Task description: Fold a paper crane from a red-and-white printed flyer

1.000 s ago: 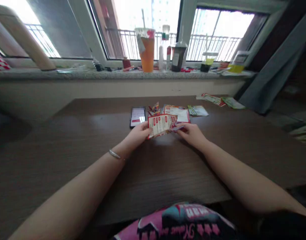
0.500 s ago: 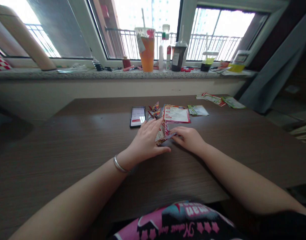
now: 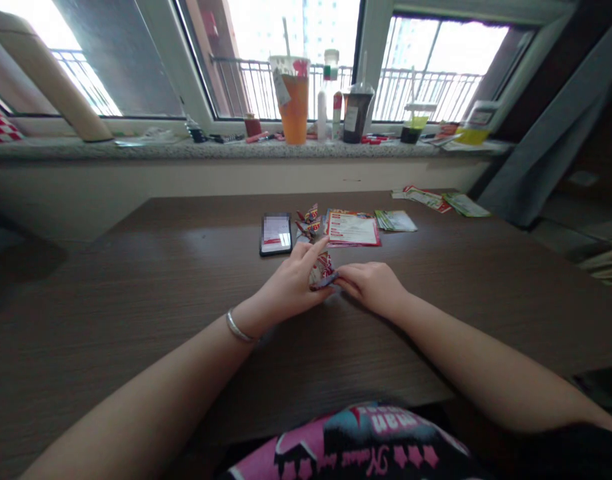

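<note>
Both my hands meet over a folded red-and-white printed paper (image 3: 322, 272) on the brown table (image 3: 136, 300). My left hand (image 3: 291, 285), with a silver bangle on its wrist, curls its fingers round the paper's left side. From the right, my right hand (image 3: 371, 285) pinches the same paper, fingers closed. Most of the folded paper is hidden between the hands. Just behind them lie a small folded paper figure (image 3: 309, 220) and a flat red-and-white leaflet (image 3: 353, 229).
A phone (image 3: 276, 233) lies left of the leaflet. Green leaflets (image 3: 396, 221) and more papers (image 3: 439, 200) lie at the back right. The windowsill holds an orange drink cup (image 3: 295, 100), a dark cup (image 3: 356, 113), bottles and small items.
The paper, held up flat a second ago, has been folded down smaller between my hands. My left hand pressed flat over it, then curled round it. The flat leaflet behind is uncovered.
</note>
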Available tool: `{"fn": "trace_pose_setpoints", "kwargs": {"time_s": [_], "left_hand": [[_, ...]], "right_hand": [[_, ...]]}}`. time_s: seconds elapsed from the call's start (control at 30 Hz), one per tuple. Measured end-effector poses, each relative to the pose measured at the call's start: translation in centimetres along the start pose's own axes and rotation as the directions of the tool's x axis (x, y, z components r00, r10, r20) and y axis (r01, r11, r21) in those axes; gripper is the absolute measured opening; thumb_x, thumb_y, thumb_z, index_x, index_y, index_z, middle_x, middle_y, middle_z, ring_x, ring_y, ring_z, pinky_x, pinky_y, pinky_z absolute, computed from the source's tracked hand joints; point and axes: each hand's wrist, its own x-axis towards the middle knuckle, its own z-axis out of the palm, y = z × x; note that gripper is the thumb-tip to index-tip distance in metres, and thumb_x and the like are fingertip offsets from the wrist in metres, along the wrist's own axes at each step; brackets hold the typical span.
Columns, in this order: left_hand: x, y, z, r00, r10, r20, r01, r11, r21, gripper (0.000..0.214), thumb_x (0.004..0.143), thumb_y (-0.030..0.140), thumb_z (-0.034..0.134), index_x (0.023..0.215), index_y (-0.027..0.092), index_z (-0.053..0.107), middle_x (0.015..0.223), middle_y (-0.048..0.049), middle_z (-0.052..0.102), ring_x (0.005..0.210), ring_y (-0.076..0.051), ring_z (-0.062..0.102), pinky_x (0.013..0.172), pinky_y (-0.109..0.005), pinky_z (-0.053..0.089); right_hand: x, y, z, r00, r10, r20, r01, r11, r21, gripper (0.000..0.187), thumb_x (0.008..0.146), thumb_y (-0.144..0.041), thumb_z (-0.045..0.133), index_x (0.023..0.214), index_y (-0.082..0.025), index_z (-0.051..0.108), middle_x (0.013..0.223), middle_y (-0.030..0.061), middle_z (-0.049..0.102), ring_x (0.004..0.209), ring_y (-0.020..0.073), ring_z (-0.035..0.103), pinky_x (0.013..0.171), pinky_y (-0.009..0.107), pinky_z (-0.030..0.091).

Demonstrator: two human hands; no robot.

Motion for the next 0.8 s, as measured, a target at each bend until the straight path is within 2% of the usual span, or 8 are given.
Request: {"fn": "trace_pose_setpoints", "kwargs": {"time_s": [0.17, 0.3, 0.4, 0.6, 0.7, 0.8], "left_hand": [[0.09, -0.25, 0.22, 0.997, 0.047, -0.057, -0.046, 0.999, 0.018, 0.078, 0.075, 0.027, 0.069, 0.143, 0.014, 0.031, 0.121, -0.0146, 0.054, 0.111, -0.026, 0.053, 0.098, -0.041, 0.044], [0.15, 0.07, 0.01, 0.992, 0.053, -0.112, -0.048, 0.998, 0.044, 0.076, 0.074, 0.029, 0.071, 0.140, 0.017, 0.036, 0.123, -0.0139, 0.059, 0.112, -0.027, 0.056, 0.098, -0.043, 0.043], [0.18, 0.44, -0.27, 0.994, 0.002, -0.107, 0.001, 0.999, 0.034, 0.072, 0.073, 0.033, 0.072, 0.137, 0.018, 0.040, 0.126, -0.0136, 0.059, 0.114, -0.029, 0.056, 0.098, -0.044, 0.043], [0.41, 0.46, -0.29, 0.988, -0.147, -0.042, 0.141, 0.982, -0.122, 0.053, 0.077, 0.035, 0.068, 0.124, 0.016, 0.051, 0.111, -0.0105, 0.066, 0.097, -0.024, 0.064, 0.086, -0.039, 0.050], [0.51, 0.43, -0.21, 0.992, -0.118, -0.052, 0.109, 0.982, -0.155, 0.050, 0.076, 0.031, 0.069, 0.122, 0.017, 0.052, 0.107, -0.0091, 0.067, 0.095, -0.022, 0.064, 0.084, -0.037, 0.050], [0.50, 0.56, -0.16, 0.996, -0.041, -0.076, 0.032, 0.992, -0.119, 0.045, 0.078, 0.029, 0.068, 0.121, 0.020, 0.054, 0.107, -0.0078, 0.068, 0.096, -0.022, 0.064, 0.084, -0.036, 0.050]], "right_hand": [[0.01, 0.03, 0.26, 0.992, 0.085, -0.097, -0.073, 0.989, 0.126, 0.017, 0.088, -0.034, 0.060, 0.085, -0.020, 0.069, 0.079, 0.0019, 0.073, 0.069, 0.0158, 0.066, 0.062, 0.025, 0.042], [-0.01, -0.10, 0.00, 0.971, 0.176, -0.159, -0.131, 0.957, 0.260, 0.014, 0.086, -0.032, 0.062, 0.082, -0.020, 0.068, 0.076, 0.0010, 0.071, 0.065, 0.0135, 0.063, 0.063, 0.024, 0.044], [0.02, -0.15, -0.26, 0.956, 0.217, -0.197, -0.137, 0.925, 0.354, 0.013, 0.086, -0.031, 0.062, 0.082, -0.020, 0.067, 0.078, 0.0012, 0.070, 0.067, 0.0133, 0.063, 0.064, 0.024, 0.046], [0.30, -0.05, -0.10, 0.916, 0.346, -0.202, -0.166, 0.786, 0.595, 0.012, 0.080, -0.032, 0.066, 0.082, -0.020, 0.064, 0.074, -0.0003, 0.068, 0.065, 0.0122, 0.061, 0.061, 0.024, 0.050], [0.46, -0.12, 0.06, 0.911, 0.373, -0.172, -0.180, 0.740, 0.648, 0.011, 0.079, -0.031, 0.066, 0.083, -0.020, 0.065, 0.074, 0.0004, 0.068, 0.064, 0.0124, 0.061, 0.059, 0.024, 0.050], [0.50, -0.21, 0.08, 0.926, 0.330, -0.182, -0.143, 0.755, 0.640, 0.010, 0.080, -0.030, 0.064, 0.083, -0.020, 0.066, 0.075, 0.0008, 0.067, 0.064, 0.0120, 0.059, 0.059, 0.025, 0.050]]}}
